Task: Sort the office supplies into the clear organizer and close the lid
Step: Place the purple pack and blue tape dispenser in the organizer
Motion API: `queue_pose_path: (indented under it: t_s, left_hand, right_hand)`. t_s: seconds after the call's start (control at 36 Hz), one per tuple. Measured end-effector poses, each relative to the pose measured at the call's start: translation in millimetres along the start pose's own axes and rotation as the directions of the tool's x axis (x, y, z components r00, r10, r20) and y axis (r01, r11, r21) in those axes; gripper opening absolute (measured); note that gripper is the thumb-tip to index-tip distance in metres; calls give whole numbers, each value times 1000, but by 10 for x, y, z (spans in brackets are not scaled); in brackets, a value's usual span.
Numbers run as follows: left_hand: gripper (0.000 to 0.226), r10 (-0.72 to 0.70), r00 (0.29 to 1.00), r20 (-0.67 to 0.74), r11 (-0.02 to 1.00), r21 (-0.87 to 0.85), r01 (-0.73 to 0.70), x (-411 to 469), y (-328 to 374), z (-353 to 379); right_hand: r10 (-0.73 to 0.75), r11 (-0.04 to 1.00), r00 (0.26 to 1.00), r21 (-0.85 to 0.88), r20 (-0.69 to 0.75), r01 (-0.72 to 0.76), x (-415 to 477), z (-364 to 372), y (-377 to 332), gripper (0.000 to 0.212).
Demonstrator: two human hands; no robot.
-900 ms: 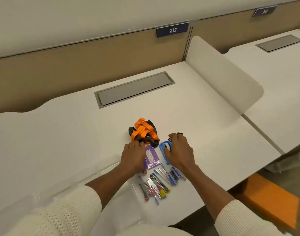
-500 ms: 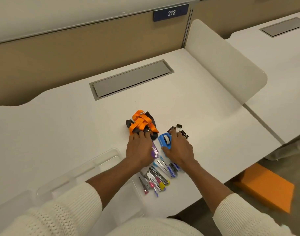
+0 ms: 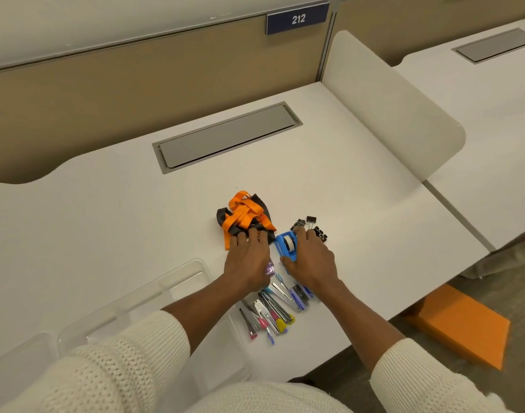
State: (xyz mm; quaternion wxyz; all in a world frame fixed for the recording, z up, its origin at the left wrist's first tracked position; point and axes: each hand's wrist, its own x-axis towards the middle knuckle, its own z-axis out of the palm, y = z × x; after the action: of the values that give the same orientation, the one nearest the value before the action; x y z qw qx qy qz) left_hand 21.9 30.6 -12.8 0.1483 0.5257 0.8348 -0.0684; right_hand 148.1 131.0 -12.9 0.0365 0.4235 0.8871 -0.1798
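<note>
White tabletop (image 3: 106, 222) runs back to a tan partition with a "212" sign (image 3: 297, 18), and a grey hatch (image 3: 225, 135) is set into it. Near the front edge, the left hand (image 3: 249, 260) lies flat with fingers spread loosely, its fingertips touching the near edge of a tangle of orange and black lanyards (image 3: 245, 217). The right hand (image 3: 313, 260) is cupped around a blue tape dispenser (image 3: 286, 245), thumb on its near end and fingers along its far side, with fingertips reaching black binder clips (image 3: 310, 226) just beyond. A purple item (image 3: 269, 268) peeks out between the hands. Below the wrists lies a fanned row of pens and small tools (image 3: 274, 308). To the left, the clear organizer (image 3: 177, 278) sits open on the tabletop, partly under the left sleeve (image 3: 106, 365).
</note>
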Motion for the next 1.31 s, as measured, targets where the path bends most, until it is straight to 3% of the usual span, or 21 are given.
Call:
queue_pose_path:
  t_s: [0.33,0.47,0.64,0.83,0.94,1.03,1.17,1.31]
  left_hand:
    - [103,4,1000,-31,987,-162,-8,-131,-231,-201]
    - [95,-24,996,-87,941,-337,-6,-438,-460,-392]
    - [93,-178,972,-153,849,-524,73,-1038,-921,-528]
    - [91,-321,935,-153,841,-499,207,-1731,-1519,-386]
    - [100,-335,939,-74,851,-451,268,-1932,-1690,-205]
    - [92,-298,954,-29,872,-415,260,-1998,-1732,-89]
    - [78,-329,943,-44,876,-388,287,-1999,-1664,37]
    - [77,-315,949,8,880,-372,295,-1959,-1634,126]
  right_hand:
    - [42,990,999,-135,-34,-47,-24,86,-151,78]
    - [36,996,999,-85,-22,-38,-32,53,-178,68]
    - [28,1000,996,10,-88,-27,-175,-107,-156,64]
    - [-54,976,971,194,-231,101,-464,-294,-438,65]
    - [-136,927,968,319,-210,200,-634,-333,-826,61]
    - [-201,893,969,380,-141,241,-723,-287,-1141,59]
    - [-288,880,955,375,-69,292,-789,-91,-1596,62]
    - [-341,925,940,177,-7,337,-772,134,-1866,59]
